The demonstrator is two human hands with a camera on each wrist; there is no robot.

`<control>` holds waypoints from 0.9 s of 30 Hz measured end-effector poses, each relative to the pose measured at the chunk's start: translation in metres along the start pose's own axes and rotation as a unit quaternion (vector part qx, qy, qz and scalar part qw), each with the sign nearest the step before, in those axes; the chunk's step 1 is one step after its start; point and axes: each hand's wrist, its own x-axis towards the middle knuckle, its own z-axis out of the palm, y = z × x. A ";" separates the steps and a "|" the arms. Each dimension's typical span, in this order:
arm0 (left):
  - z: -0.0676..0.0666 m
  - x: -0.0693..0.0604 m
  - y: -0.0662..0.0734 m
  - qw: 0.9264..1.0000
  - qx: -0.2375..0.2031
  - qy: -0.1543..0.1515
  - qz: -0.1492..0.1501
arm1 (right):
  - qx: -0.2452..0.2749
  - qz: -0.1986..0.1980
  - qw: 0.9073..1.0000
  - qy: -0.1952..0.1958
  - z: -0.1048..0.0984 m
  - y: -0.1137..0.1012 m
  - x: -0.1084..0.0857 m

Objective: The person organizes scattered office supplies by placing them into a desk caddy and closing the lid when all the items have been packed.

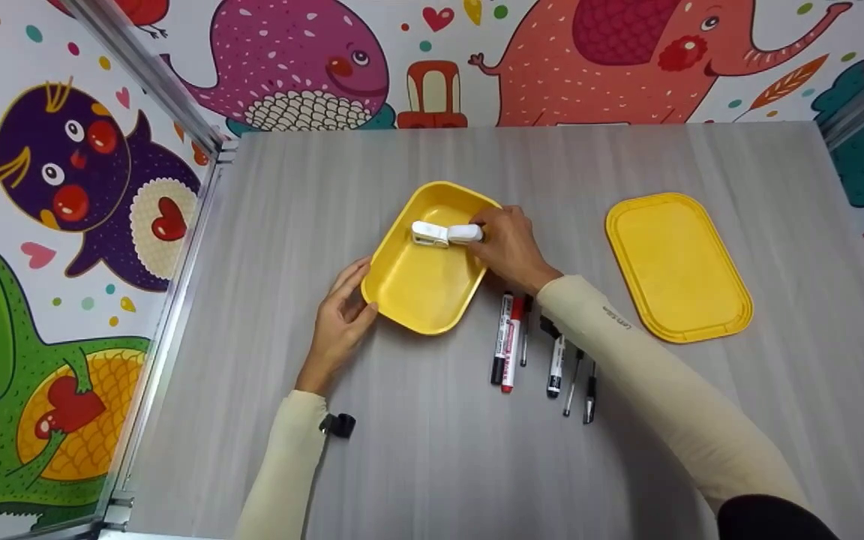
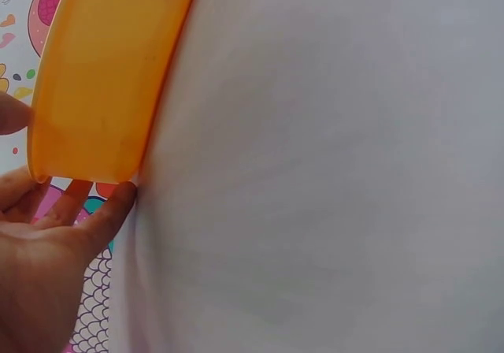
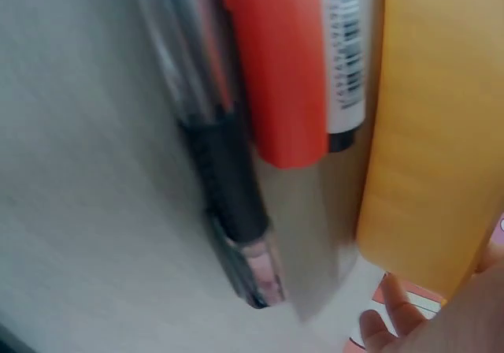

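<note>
A yellow plastic box (image 1: 421, 292) without a cover lies tilted on the table's middle. My left hand (image 1: 337, 322) holds its left corner; in the left wrist view, fingers (image 2: 114, 215) reach against its end wall. Over the right rim, my right hand (image 1: 508, 247) pinches the near end of a small white two-part object, which looks like a stapler (image 1: 429, 233), inside the box. In the right wrist view, some fingers (image 3: 403, 310) stay outside the box wall. The stapler is not visible in either wrist view.
A yellow lid (image 1: 679, 266) lies flat at the right. Near the right forearm are a red marker (image 1: 511, 345), a black-and-white marker (image 1: 502, 337), another marker (image 1: 556, 367) and several pens (image 1: 590, 394). Patterned walls and a metal rail (image 1: 169, 300) border the table (image 1: 402, 465).
</note>
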 end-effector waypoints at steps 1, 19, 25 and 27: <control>0.000 0.000 0.000 1.000 -0.001 0.000 -0.002 | -0.001 0.006 1.000 -0.007 0.000 0.000 0.000; 0.002 0.000 -0.004 1.000 0.008 -0.001 0.005 | 0.041 -0.114 0.986 0.114 -0.020 0.019 -0.034; -0.001 0.000 -0.002 1.000 0.012 0.000 0.008 | 0.057 -0.142 0.976 0.155 -0.037 0.024 -0.050; -0.001 0.000 -0.001 1.000 0.006 0.001 0.003 | 0.062 -0.137 0.976 0.158 -0.042 0.025 -0.055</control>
